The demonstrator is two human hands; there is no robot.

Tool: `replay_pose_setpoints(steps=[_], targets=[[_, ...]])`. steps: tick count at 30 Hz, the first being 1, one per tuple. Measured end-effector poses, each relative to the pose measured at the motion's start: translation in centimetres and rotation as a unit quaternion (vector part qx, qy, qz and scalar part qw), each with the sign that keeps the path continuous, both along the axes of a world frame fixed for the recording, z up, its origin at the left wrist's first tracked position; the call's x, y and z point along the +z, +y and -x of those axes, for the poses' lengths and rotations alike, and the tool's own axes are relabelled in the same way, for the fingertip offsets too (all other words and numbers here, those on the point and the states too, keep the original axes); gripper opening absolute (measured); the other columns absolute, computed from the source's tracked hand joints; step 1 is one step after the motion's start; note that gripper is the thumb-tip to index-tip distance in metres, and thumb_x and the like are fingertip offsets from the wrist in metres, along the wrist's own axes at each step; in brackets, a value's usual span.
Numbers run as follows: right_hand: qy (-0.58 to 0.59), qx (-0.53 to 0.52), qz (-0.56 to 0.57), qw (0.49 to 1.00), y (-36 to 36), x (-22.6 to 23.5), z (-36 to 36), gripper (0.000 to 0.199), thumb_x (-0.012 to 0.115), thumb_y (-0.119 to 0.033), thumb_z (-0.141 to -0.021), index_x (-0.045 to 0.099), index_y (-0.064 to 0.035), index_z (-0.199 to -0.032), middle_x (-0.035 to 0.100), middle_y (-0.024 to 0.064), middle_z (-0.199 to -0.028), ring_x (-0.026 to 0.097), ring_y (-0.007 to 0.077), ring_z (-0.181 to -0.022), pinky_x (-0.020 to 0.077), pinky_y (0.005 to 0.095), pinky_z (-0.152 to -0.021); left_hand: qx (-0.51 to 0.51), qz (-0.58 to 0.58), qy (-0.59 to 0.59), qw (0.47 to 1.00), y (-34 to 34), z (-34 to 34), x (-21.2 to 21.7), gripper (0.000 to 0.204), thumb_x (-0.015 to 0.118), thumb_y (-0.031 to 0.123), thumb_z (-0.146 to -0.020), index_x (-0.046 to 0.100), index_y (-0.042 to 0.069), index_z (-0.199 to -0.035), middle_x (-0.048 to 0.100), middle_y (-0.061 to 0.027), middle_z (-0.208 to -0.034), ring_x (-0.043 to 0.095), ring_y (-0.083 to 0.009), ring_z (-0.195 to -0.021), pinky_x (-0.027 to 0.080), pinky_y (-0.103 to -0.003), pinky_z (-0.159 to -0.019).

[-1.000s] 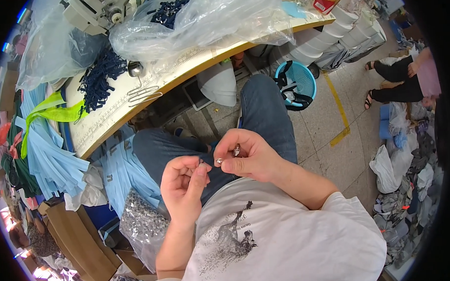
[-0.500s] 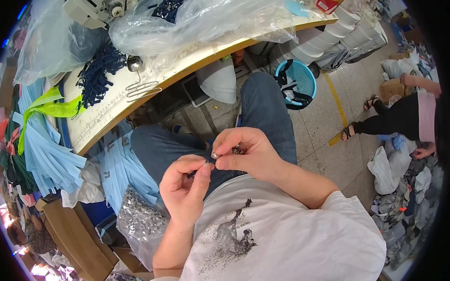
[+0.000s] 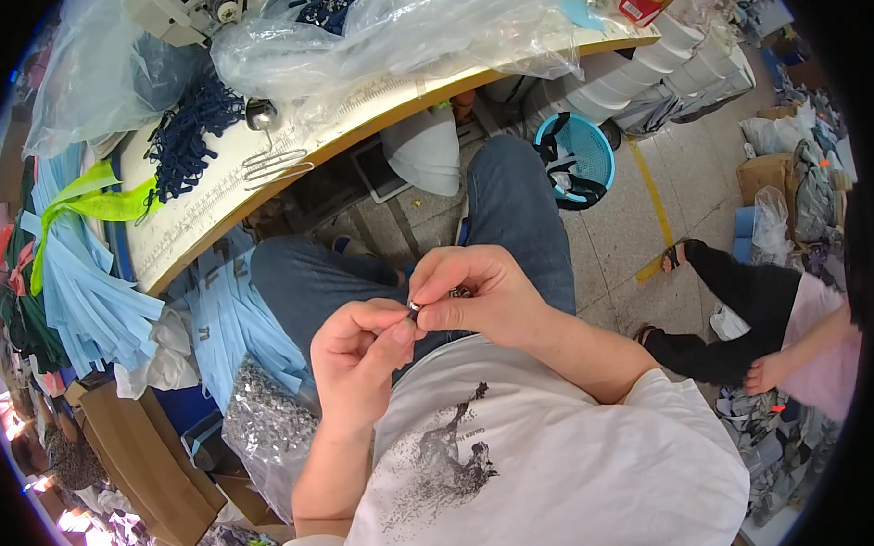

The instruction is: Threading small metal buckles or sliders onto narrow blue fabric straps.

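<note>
Over my lap, my left hand (image 3: 361, 351) and my right hand (image 3: 481, 293) meet fingertip to fingertip. Between them is a small shiny metal fitting (image 3: 414, 307), pinched by my right thumb and index finger. My left thumb and fingers grip a small dark piece at the fitting, possibly a navy strap; the fingers hide most of it. More small metal pieces (image 3: 461, 291) show in the curl of my right hand. A clear bag of many small shiny metal pieces (image 3: 269, 414) lies beside my left arm.
On the curved table (image 3: 331, 140) ahead lie navy straps (image 3: 187, 142), a bent wire stand (image 3: 274, 168) and clear plastic bags (image 3: 390, 39). Light blue strips (image 3: 87, 304) hang at the left. A blue basket (image 3: 587, 147) stands on the floor; a person (image 3: 727, 301) is at right.
My fingertips have drawn closer together around the metal fitting and dark piece. At the right, the other person has stepped nearer, with a leg and hand further into view.
</note>
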State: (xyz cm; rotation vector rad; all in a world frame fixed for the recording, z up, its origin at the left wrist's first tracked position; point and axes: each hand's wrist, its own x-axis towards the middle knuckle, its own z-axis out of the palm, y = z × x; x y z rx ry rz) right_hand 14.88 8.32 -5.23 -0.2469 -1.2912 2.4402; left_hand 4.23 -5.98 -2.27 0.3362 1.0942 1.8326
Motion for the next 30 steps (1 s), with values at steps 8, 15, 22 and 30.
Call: replay_pose_setpoints(steps=[8, 15, 22, 30], targets=[[-0.029, 0.016, -0.029, 0.999, 0.39, 0.18, -0.24, 0.018, 0.070, 0.004, -0.080, 0.070, -0.0047, -0.095, 0.063, 0.0081, -0.097, 0.059, 0.0122, -0.084, 0.0466, 0.0223, -0.070, 0.026, 0.026, 0.028, 0.999, 0.01, -0.15, 0.00, 0.013, 0.060, -0.006, -0.087, 0.057, -0.002, -0.099, 0.065, -0.0132, -0.093, 0.058, -0.0104, -0.071, 0.047, -0.020, -0.062], [-0.048, -0.020, -0.134, 0.990, 0.28, 0.50, -0.28, 0.016, 0.068, -0.001, -0.084, 0.068, -0.0018, -0.100, 0.064, 0.0058, -0.095, 0.058, 0.0083, -0.080, 0.0449, 0.0206, -0.066, 0.073, 0.092, 0.357, 0.927, 0.08, -0.42, -0.59, 0.018, 0.063, -0.009, -0.082, 0.057, -0.002, -0.097, 0.062, -0.0103, -0.091, 0.058, -0.0124, -0.074, 0.047, -0.022, -0.064], [-0.069, -0.021, -0.089, 0.993, -0.12, 0.21, -0.18, 0.015, 0.069, -0.006, -0.086, 0.068, -0.0024, -0.100, 0.064, 0.0026, -0.090, 0.055, 0.0046, -0.074, 0.0422, 0.0192, -0.061, 0.080, 0.113, 0.488, 0.862, 0.55, -0.75, 0.15, 0.018, 0.065, -0.012, -0.078, 0.060, -0.004, -0.093, 0.062, -0.0102, -0.092, 0.057, -0.0117, -0.077, 0.045, -0.021, -0.065], [-0.049, -0.026, -0.187, 0.981, 0.23, 0.23, -0.35, 0.018, 0.069, 0.000, -0.083, 0.069, -0.0025, -0.100, 0.063, 0.0074, -0.097, 0.059, 0.0110, -0.084, 0.0463, 0.0219, -0.069, 0.082, 0.142, 0.440, 0.883, 0.52, -0.43, 0.15, 0.012, 0.064, -0.010, -0.080, 0.062, -0.003, -0.090, 0.062, -0.0092, -0.091, 0.054, -0.0097, -0.075, 0.041, -0.020, -0.062]])
